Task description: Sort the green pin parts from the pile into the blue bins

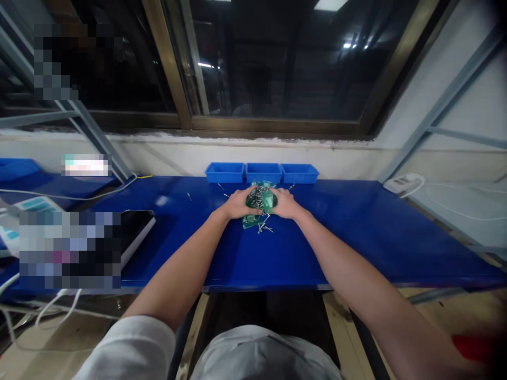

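Left hand (237, 205) and right hand (285, 205) are partly curled, cupping opposite sides of heaped slim metal pieces (258, 197) and shiny green material (270, 202) on the blue table (257, 261); whether either closes firmly on anything, I cannot tell. A few loose metal pieces (262, 228) lie just nearer than the hands. Three blue bins (263, 173) stand in a row just beyond the hands.

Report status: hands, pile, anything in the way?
Left hand and right hand cupped around pile of green and metal pieces. Loose metal pieces at its near edge. Three blue bins behind; nothing seen blocking either hand.
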`<state>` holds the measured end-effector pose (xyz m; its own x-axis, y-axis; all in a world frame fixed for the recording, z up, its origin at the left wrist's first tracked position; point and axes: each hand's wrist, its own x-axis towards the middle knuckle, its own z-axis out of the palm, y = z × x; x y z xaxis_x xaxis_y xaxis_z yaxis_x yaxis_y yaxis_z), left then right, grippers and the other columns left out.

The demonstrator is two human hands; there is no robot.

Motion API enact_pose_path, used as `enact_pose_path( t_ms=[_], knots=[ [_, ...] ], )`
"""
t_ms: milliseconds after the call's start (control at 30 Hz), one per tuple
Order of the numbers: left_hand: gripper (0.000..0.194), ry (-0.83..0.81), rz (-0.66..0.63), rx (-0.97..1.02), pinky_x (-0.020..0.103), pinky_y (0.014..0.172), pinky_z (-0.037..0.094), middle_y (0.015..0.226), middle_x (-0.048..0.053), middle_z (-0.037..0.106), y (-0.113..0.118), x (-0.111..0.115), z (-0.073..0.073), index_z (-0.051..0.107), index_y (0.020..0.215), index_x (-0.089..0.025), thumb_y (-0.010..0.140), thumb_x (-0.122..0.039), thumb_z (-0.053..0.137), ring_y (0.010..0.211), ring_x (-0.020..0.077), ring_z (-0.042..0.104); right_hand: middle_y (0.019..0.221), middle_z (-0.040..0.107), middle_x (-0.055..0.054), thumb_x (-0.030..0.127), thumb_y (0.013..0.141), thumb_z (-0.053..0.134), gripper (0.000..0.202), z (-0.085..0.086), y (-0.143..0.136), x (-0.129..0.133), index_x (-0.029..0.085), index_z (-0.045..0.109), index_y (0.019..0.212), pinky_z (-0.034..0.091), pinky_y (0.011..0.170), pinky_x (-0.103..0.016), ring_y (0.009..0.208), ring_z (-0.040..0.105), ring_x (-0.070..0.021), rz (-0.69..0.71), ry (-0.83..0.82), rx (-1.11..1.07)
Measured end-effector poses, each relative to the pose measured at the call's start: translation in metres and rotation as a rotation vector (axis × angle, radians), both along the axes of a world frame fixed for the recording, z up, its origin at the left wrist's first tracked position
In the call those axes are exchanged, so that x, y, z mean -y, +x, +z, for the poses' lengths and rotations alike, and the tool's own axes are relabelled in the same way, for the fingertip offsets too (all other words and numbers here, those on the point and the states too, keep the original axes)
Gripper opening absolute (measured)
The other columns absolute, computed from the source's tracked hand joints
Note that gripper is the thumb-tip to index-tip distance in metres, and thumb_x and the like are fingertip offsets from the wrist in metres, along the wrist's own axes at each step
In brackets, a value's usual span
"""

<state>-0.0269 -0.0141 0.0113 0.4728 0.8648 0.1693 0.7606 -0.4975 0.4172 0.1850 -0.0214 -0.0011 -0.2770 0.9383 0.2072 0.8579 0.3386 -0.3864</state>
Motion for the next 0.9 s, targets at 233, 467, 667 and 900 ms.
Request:
enact_pose_path(
  t_ms=[233, 467, 667, 900],
  knots=[
    [0.066, 0.104, 0.126, 0.145, 0.035, 0.089, 0.044, 0.112, 0.002, 0.064, 0.025, 0.007, 0.001, 0.044, 0.129, -0.029, 0.066, -0.037, 0.062, 0.103, 0.0275, 0.059, 0.096, 0.065, -0.007, 0.029, 0.064, 0.061, 0.051, 0.002, -0.017, 0.003, 0.023, 0.055, 0.114, 0.044, 0.081, -0.035, 0.092, 0.059, -0.0261, -0.139, 0.114, -0.173],
    [0.051, 0.142, 0.210, 0.484, 0.029, 0.084, 0.046, 0.101, 0.003, 0.066, 0.026, -0.001, -0.002, 0.056, 0.114, -0.019, 0.064, -0.023, 0.059, 0.089, 0.0197, 0.061, 0.082, 0.067, -0.002, 0.029, 0.061, 0.058, 0.026, 0.003, -0.002, -0.007, 0.021, 0.062, 0.085, 0.046, 0.074, -0.031, 0.079, 0.061, -0.0213, -0.342, 0.166, -0.548],
    [0.040, 0.059, 0.306, 0.771, 0.029, 0.077, 0.047, 0.090, 0.003, 0.065, 0.014, -0.014, -0.006, 0.060, 0.102, -0.016, 0.063, -0.025, 0.055, 0.080, 0.0178, 0.059, 0.078, 0.067, -0.001, 0.038, 0.063, 0.054, 0.028, -0.009, 0.010, -0.019, 0.019, 0.063, 0.081, 0.046, 0.072, -0.032, 0.077, 0.060, -0.0212, -0.379, 0.141, -0.848],
    [0.026, -0.019, 0.258, 0.760, 0.030, 0.073, 0.045, 0.075, 0.000, 0.062, 0.007, -0.009, -0.004, 0.062, 0.079, -0.017, 0.058, -0.023, 0.048, 0.074, 0.0177, 0.055, 0.092, 0.067, -0.002, 0.032, 0.061, 0.054, 0.040, -0.011, 0.014, -0.021, 0.020, 0.065, 0.098, 0.045, 0.080, -0.033, 0.085, 0.060, -0.0208, -0.243, 0.073, -0.757]
  ],
)
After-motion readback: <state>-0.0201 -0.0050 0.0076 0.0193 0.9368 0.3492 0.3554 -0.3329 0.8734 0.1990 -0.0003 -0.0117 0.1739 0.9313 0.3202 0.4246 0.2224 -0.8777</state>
